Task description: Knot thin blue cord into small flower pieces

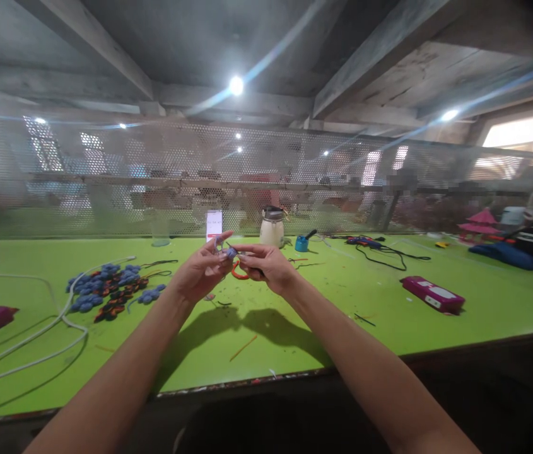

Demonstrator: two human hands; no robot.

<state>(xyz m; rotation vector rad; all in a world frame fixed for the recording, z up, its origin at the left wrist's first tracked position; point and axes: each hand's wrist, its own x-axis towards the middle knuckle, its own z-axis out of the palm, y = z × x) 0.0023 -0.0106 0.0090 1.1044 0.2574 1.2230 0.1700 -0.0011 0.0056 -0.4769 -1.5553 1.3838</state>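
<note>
forearms (356, 328) — hands (204, 266) w/ blue pc (231, 252); bottle (272, 231) behind

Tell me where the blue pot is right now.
In the head view, the blue pot stands on the green table, right of the pale bottle and beyond the right hand.

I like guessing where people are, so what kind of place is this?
It looks like a workshop, maybe for handicrafts. You can see bare beams overhead, a long green worktable with scattered thread scraps, and a pile of blue knotted or crocheted pieces.
</note>
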